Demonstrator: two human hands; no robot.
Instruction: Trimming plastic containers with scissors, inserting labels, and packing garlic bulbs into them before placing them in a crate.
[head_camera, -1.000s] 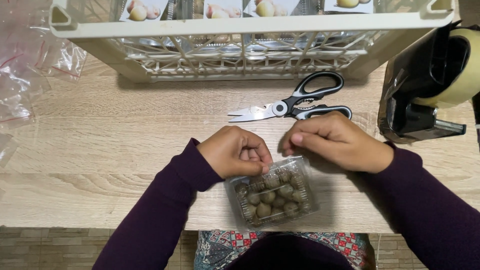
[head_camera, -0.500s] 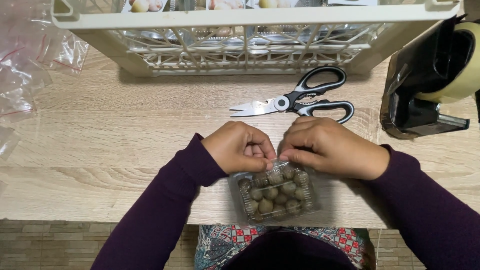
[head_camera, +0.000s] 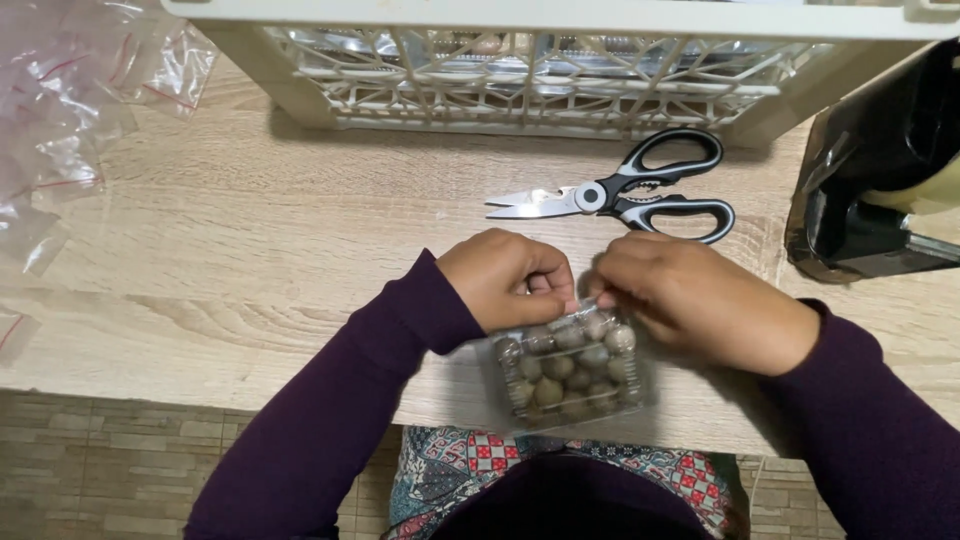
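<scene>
Both your hands, left hand and right hand, are pinching the clear egg box on the wooden table, now sitting nearer the scissors.

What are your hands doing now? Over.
Both hands, left and right, pinching the box top edge. Box full of small round things. Scissors lying just beyond, apart.

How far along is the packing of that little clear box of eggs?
Done: the clear box sits at the table edge, filled with small speckled eggs. In hand: the left hand and right hand pinch its far rim. Whether it is closed cannot be told. The scissors lie untouched.
</scene>
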